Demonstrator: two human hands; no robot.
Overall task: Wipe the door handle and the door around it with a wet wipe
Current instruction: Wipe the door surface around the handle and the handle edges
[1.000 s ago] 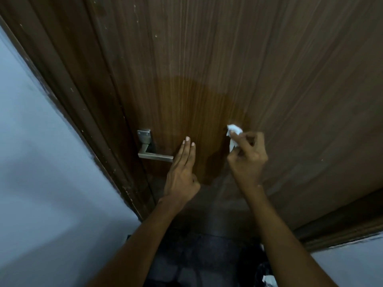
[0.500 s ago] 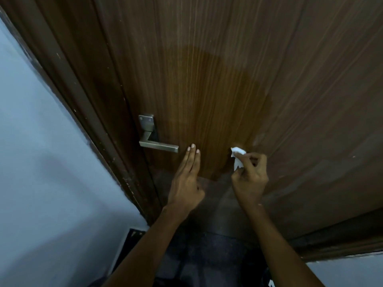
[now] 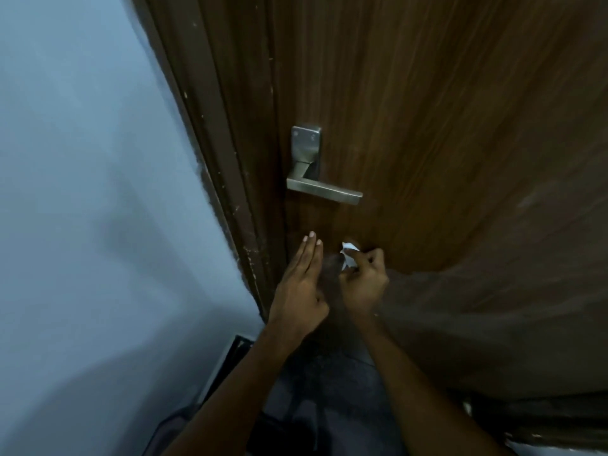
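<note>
Right hand [image 3: 363,284] pinches wet wipe [image 3: 349,258] below door handle [image 3: 324,190]; left hand [image 3: 301,284] flat, holding nothing. Door contact unclear. Press flatter, overlap strokes upward.

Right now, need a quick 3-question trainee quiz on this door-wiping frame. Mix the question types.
1. True or false: the wet wipe is touching the door handle.
2. Multiple choice: which hand holds the wipe? A) left hand B) right hand C) neither
3. Fill in: the left hand's fingers are ____ (straight or curled).

Key
1. False. The wipe is below the lever, at the door surface, apart from the handle.
2. B. The right hand pinches the wipe in its fingertips.
3. Straight. They point up toward the handle and hold nothing.
</note>
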